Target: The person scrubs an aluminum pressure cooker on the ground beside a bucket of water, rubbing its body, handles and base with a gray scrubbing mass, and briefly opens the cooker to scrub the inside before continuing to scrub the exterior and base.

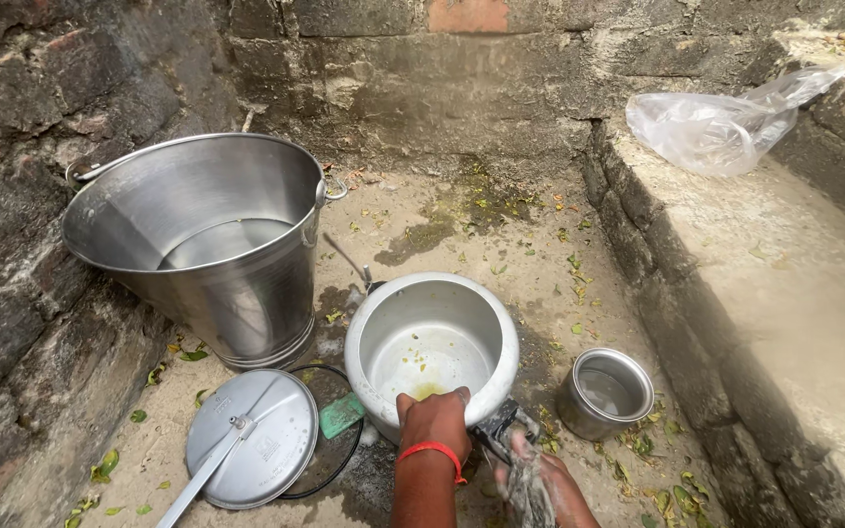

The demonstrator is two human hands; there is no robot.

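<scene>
An aluminium pressure cooker pot (430, 342) sits on the wet ground, with yellowish residue at its bottom. My left hand (434, 418), with a red band at the wrist, grips the pot's near rim. My right hand (540, 487) is low at the frame's bottom, closed on a wet grey scrubber (528, 494), beside the pot's black handle (501, 430). The cooker lid (251, 437) lies flat to the left with its long handle pointing toward me, a black rubber ring (336, 460) next to it. A green scrub pad (340, 416) lies between lid and pot.
A large steel bucket (209, 244) holding water stands at the left by the brick wall. A small steel cup (603, 393) with water sits right of the pot. A concrete ledge (784, 323) runs along the right, with a clear plastic bag (716, 127) on it. Leaves litter the ground.
</scene>
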